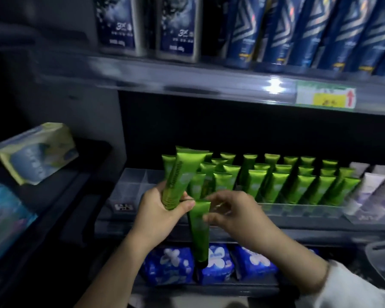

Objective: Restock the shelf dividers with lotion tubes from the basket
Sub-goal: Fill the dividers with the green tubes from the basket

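Note:
My left hand (pixel 159 211) grips a bunch of green lotion tubes (pixel 178 174), held upright in front of the middle shelf. My right hand (pixel 233 213) pinches one more green tube (pixel 199 230) near its flat end; the tube hangs cap down below the bunch. Behind my hands, rows of green tubes (pixel 282 181) stand in clear shelf dividers (pixel 140 183). The leftmost divider slots show no tubes. The basket is not clearly visible.
Pale purple tubes (pixel 373 190) fill the dividers at the right. Dark blue tubes (pixel 309 30) and bottles line the upper shelf. Blue flowered packs (pixel 171 263) lie on the lower shelf. Tissue packs (pixel 36 152) sit on the dark unit at left.

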`<control>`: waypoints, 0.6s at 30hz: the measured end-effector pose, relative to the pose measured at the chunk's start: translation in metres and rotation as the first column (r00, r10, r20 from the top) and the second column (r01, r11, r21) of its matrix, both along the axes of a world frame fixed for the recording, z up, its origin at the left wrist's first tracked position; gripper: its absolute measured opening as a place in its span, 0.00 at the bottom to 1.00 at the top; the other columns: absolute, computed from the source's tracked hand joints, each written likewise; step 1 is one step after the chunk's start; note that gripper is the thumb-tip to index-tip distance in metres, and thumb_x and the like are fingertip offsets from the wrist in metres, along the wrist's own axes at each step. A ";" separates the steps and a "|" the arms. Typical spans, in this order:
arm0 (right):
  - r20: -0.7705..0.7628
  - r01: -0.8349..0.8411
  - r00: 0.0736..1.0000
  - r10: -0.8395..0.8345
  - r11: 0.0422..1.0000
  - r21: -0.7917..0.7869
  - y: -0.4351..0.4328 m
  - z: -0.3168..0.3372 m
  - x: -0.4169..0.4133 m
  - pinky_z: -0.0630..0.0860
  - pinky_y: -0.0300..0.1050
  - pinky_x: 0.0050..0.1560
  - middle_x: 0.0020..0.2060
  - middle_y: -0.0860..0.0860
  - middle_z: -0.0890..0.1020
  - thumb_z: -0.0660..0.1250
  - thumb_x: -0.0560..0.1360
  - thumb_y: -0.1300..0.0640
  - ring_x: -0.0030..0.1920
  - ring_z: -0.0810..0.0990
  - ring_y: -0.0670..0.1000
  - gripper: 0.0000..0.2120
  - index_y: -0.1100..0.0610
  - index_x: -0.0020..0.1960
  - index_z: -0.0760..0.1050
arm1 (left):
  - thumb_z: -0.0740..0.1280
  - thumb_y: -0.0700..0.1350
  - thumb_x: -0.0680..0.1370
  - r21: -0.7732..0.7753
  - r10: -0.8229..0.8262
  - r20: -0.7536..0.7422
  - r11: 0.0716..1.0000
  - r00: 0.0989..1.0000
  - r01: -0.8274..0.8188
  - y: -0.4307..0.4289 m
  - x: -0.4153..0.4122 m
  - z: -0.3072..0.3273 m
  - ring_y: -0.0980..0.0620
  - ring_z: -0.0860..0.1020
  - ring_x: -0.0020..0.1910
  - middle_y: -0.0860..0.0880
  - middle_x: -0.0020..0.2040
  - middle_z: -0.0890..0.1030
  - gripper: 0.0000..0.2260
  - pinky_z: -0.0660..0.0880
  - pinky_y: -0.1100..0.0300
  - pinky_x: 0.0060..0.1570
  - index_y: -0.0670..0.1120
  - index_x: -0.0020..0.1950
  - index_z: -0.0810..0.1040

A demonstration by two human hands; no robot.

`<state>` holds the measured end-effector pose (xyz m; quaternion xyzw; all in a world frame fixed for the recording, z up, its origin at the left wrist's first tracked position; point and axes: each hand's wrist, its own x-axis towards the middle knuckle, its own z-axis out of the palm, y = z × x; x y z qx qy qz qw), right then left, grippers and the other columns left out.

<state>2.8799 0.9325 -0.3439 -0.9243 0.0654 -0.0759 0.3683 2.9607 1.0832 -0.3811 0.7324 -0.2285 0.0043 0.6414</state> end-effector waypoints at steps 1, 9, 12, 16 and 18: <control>0.043 0.004 0.999 0.001 0.994 -0.108 0.003 0.002 0.009 0.72 0.34 0.40 0.37 0.42 0.77 0.73 0.70 0.54 0.38 0.76 0.40 0.12 0.52 0.52 0.79 | 0.74 0.35 0.68 -0.026 -0.010 -0.018 1.000 1.000 0.010 0.002 0.005 0.002 0.57 0.81 0.37 0.50 0.36 0.83 0.07 0.75 0.68 0.38 0.43 0.39 0.77; 0.117 -0.106 0.985 0.127 0.979 -0.177 0.018 0.017 0.065 0.67 0.39 0.32 0.28 0.47 0.74 0.72 0.71 0.54 0.28 0.69 0.43 0.06 0.57 0.42 0.79 | 0.67 0.55 0.67 -0.333 -0.041 -0.368 0.938 0.929 -0.090 0.016 0.044 -0.001 0.56 0.75 0.29 0.52 0.33 0.79 0.16 0.74 0.63 0.33 0.43 0.46 0.76; 0.214 -0.049 0.974 0.076 0.991 -0.127 0.019 0.035 0.084 0.70 0.40 0.34 0.29 0.49 0.76 0.73 0.70 0.54 0.30 0.72 0.46 0.05 0.54 0.41 0.78 | 0.62 0.60 0.69 -0.403 0.049 -0.464 0.877 0.884 -0.260 0.029 0.061 -0.004 0.59 0.70 0.27 0.52 0.34 0.72 0.18 0.69 0.66 0.28 0.48 0.49 0.75; 0.350 0.005 0.930 0.109 0.950 -0.311 0.021 0.057 0.104 0.73 0.39 0.39 0.34 0.47 0.80 0.72 0.70 0.53 0.36 0.77 0.46 0.07 0.54 0.46 0.81 | 0.59 0.58 0.77 -0.398 0.126 -0.434 0.862 0.892 -0.315 0.037 0.077 -0.014 0.59 0.71 0.29 0.52 0.36 0.72 0.14 0.70 0.65 0.30 0.51 0.57 0.70; 0.345 0.028 0.931 0.119 0.919 -0.392 0.019 0.058 0.115 0.76 0.45 0.45 0.41 0.50 0.83 0.72 0.70 0.52 0.43 0.80 0.51 0.09 0.53 0.48 0.82 | 0.58 0.57 0.79 -0.383 0.151 -0.412 0.866 0.899 -0.321 0.036 0.082 -0.016 0.58 0.72 0.31 0.52 0.36 0.73 0.17 0.72 0.65 0.34 0.49 0.64 0.67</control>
